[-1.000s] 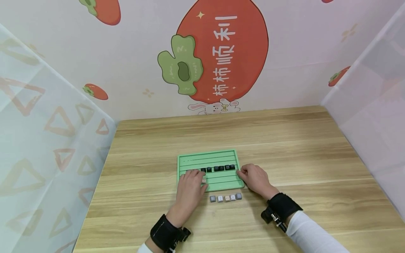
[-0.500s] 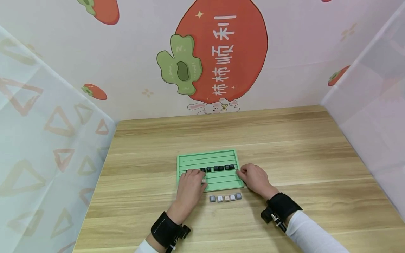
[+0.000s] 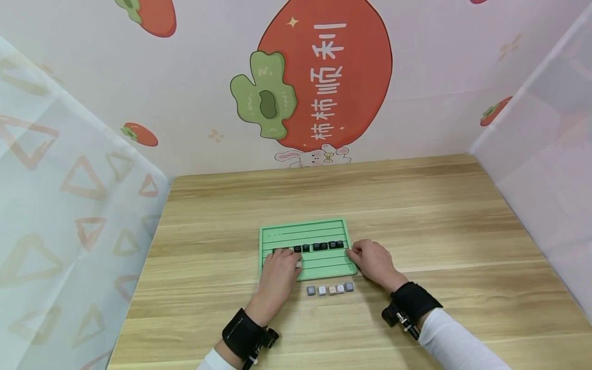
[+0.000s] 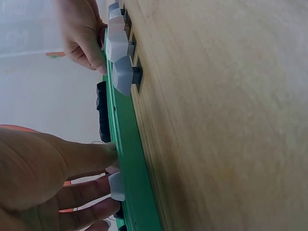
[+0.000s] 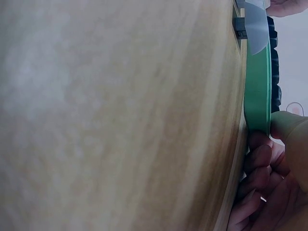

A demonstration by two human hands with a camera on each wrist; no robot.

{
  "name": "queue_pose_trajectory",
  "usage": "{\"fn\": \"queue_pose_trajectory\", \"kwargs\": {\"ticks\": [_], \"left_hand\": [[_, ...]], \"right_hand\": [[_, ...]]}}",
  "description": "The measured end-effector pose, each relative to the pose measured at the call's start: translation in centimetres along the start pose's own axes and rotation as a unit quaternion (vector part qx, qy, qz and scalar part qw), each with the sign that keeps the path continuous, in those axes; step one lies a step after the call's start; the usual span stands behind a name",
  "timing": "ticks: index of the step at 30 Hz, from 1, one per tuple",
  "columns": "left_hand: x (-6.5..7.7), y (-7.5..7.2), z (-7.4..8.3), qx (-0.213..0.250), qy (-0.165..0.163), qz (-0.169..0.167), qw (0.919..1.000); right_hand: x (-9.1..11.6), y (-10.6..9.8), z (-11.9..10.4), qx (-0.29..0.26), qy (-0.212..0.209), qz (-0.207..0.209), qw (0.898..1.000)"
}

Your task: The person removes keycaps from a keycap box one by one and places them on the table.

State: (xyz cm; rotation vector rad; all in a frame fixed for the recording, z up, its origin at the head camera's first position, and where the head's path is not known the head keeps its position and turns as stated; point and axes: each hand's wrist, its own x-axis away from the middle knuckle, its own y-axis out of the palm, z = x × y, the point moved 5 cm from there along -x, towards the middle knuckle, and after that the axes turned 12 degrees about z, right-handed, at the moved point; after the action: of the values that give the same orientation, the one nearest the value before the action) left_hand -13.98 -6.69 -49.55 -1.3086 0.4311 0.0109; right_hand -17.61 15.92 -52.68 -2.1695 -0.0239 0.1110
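A green ridged tray (image 3: 324, 262) lies on the wooden table, with a row of black keycaps (image 3: 324, 246) across its middle. My left hand (image 3: 279, 270) is over the tray's left part, hiding some of that row. Its thumb and a finger pinch a small pale keycap (image 3: 298, 264) low over the tray; in the left wrist view a white keycap (image 4: 116, 186) shows beside the fingers. At the tray's right edge my right hand (image 3: 375, 263) grips the rim, thumb on top (image 5: 284, 126) and the other fingers curled against the side.
Several grey, white and beige keycaps (image 3: 332, 290) stand in a line on the table just in front of the tray. Dark bases show under them in the left wrist view. Printed cloth walls (image 3: 208, 103) enclose the table (image 3: 444, 221) at the back and sides.
My left hand has shifted very slightly, uncovering a little more of the black row's left end. The right hand and the loose keycaps stay where they were.
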Motion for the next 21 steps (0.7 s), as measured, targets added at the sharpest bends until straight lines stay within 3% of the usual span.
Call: {"fn": "queue_pose_trajectory", "kwargs": {"ticks": [21], "left_hand": [[-0.06,-0.13,0.28,0.006,0.003,0.004,1.0000]], "right_hand": [[0.02,-0.09,-0.01,-0.002,-0.002,0.001,1.000]]}}
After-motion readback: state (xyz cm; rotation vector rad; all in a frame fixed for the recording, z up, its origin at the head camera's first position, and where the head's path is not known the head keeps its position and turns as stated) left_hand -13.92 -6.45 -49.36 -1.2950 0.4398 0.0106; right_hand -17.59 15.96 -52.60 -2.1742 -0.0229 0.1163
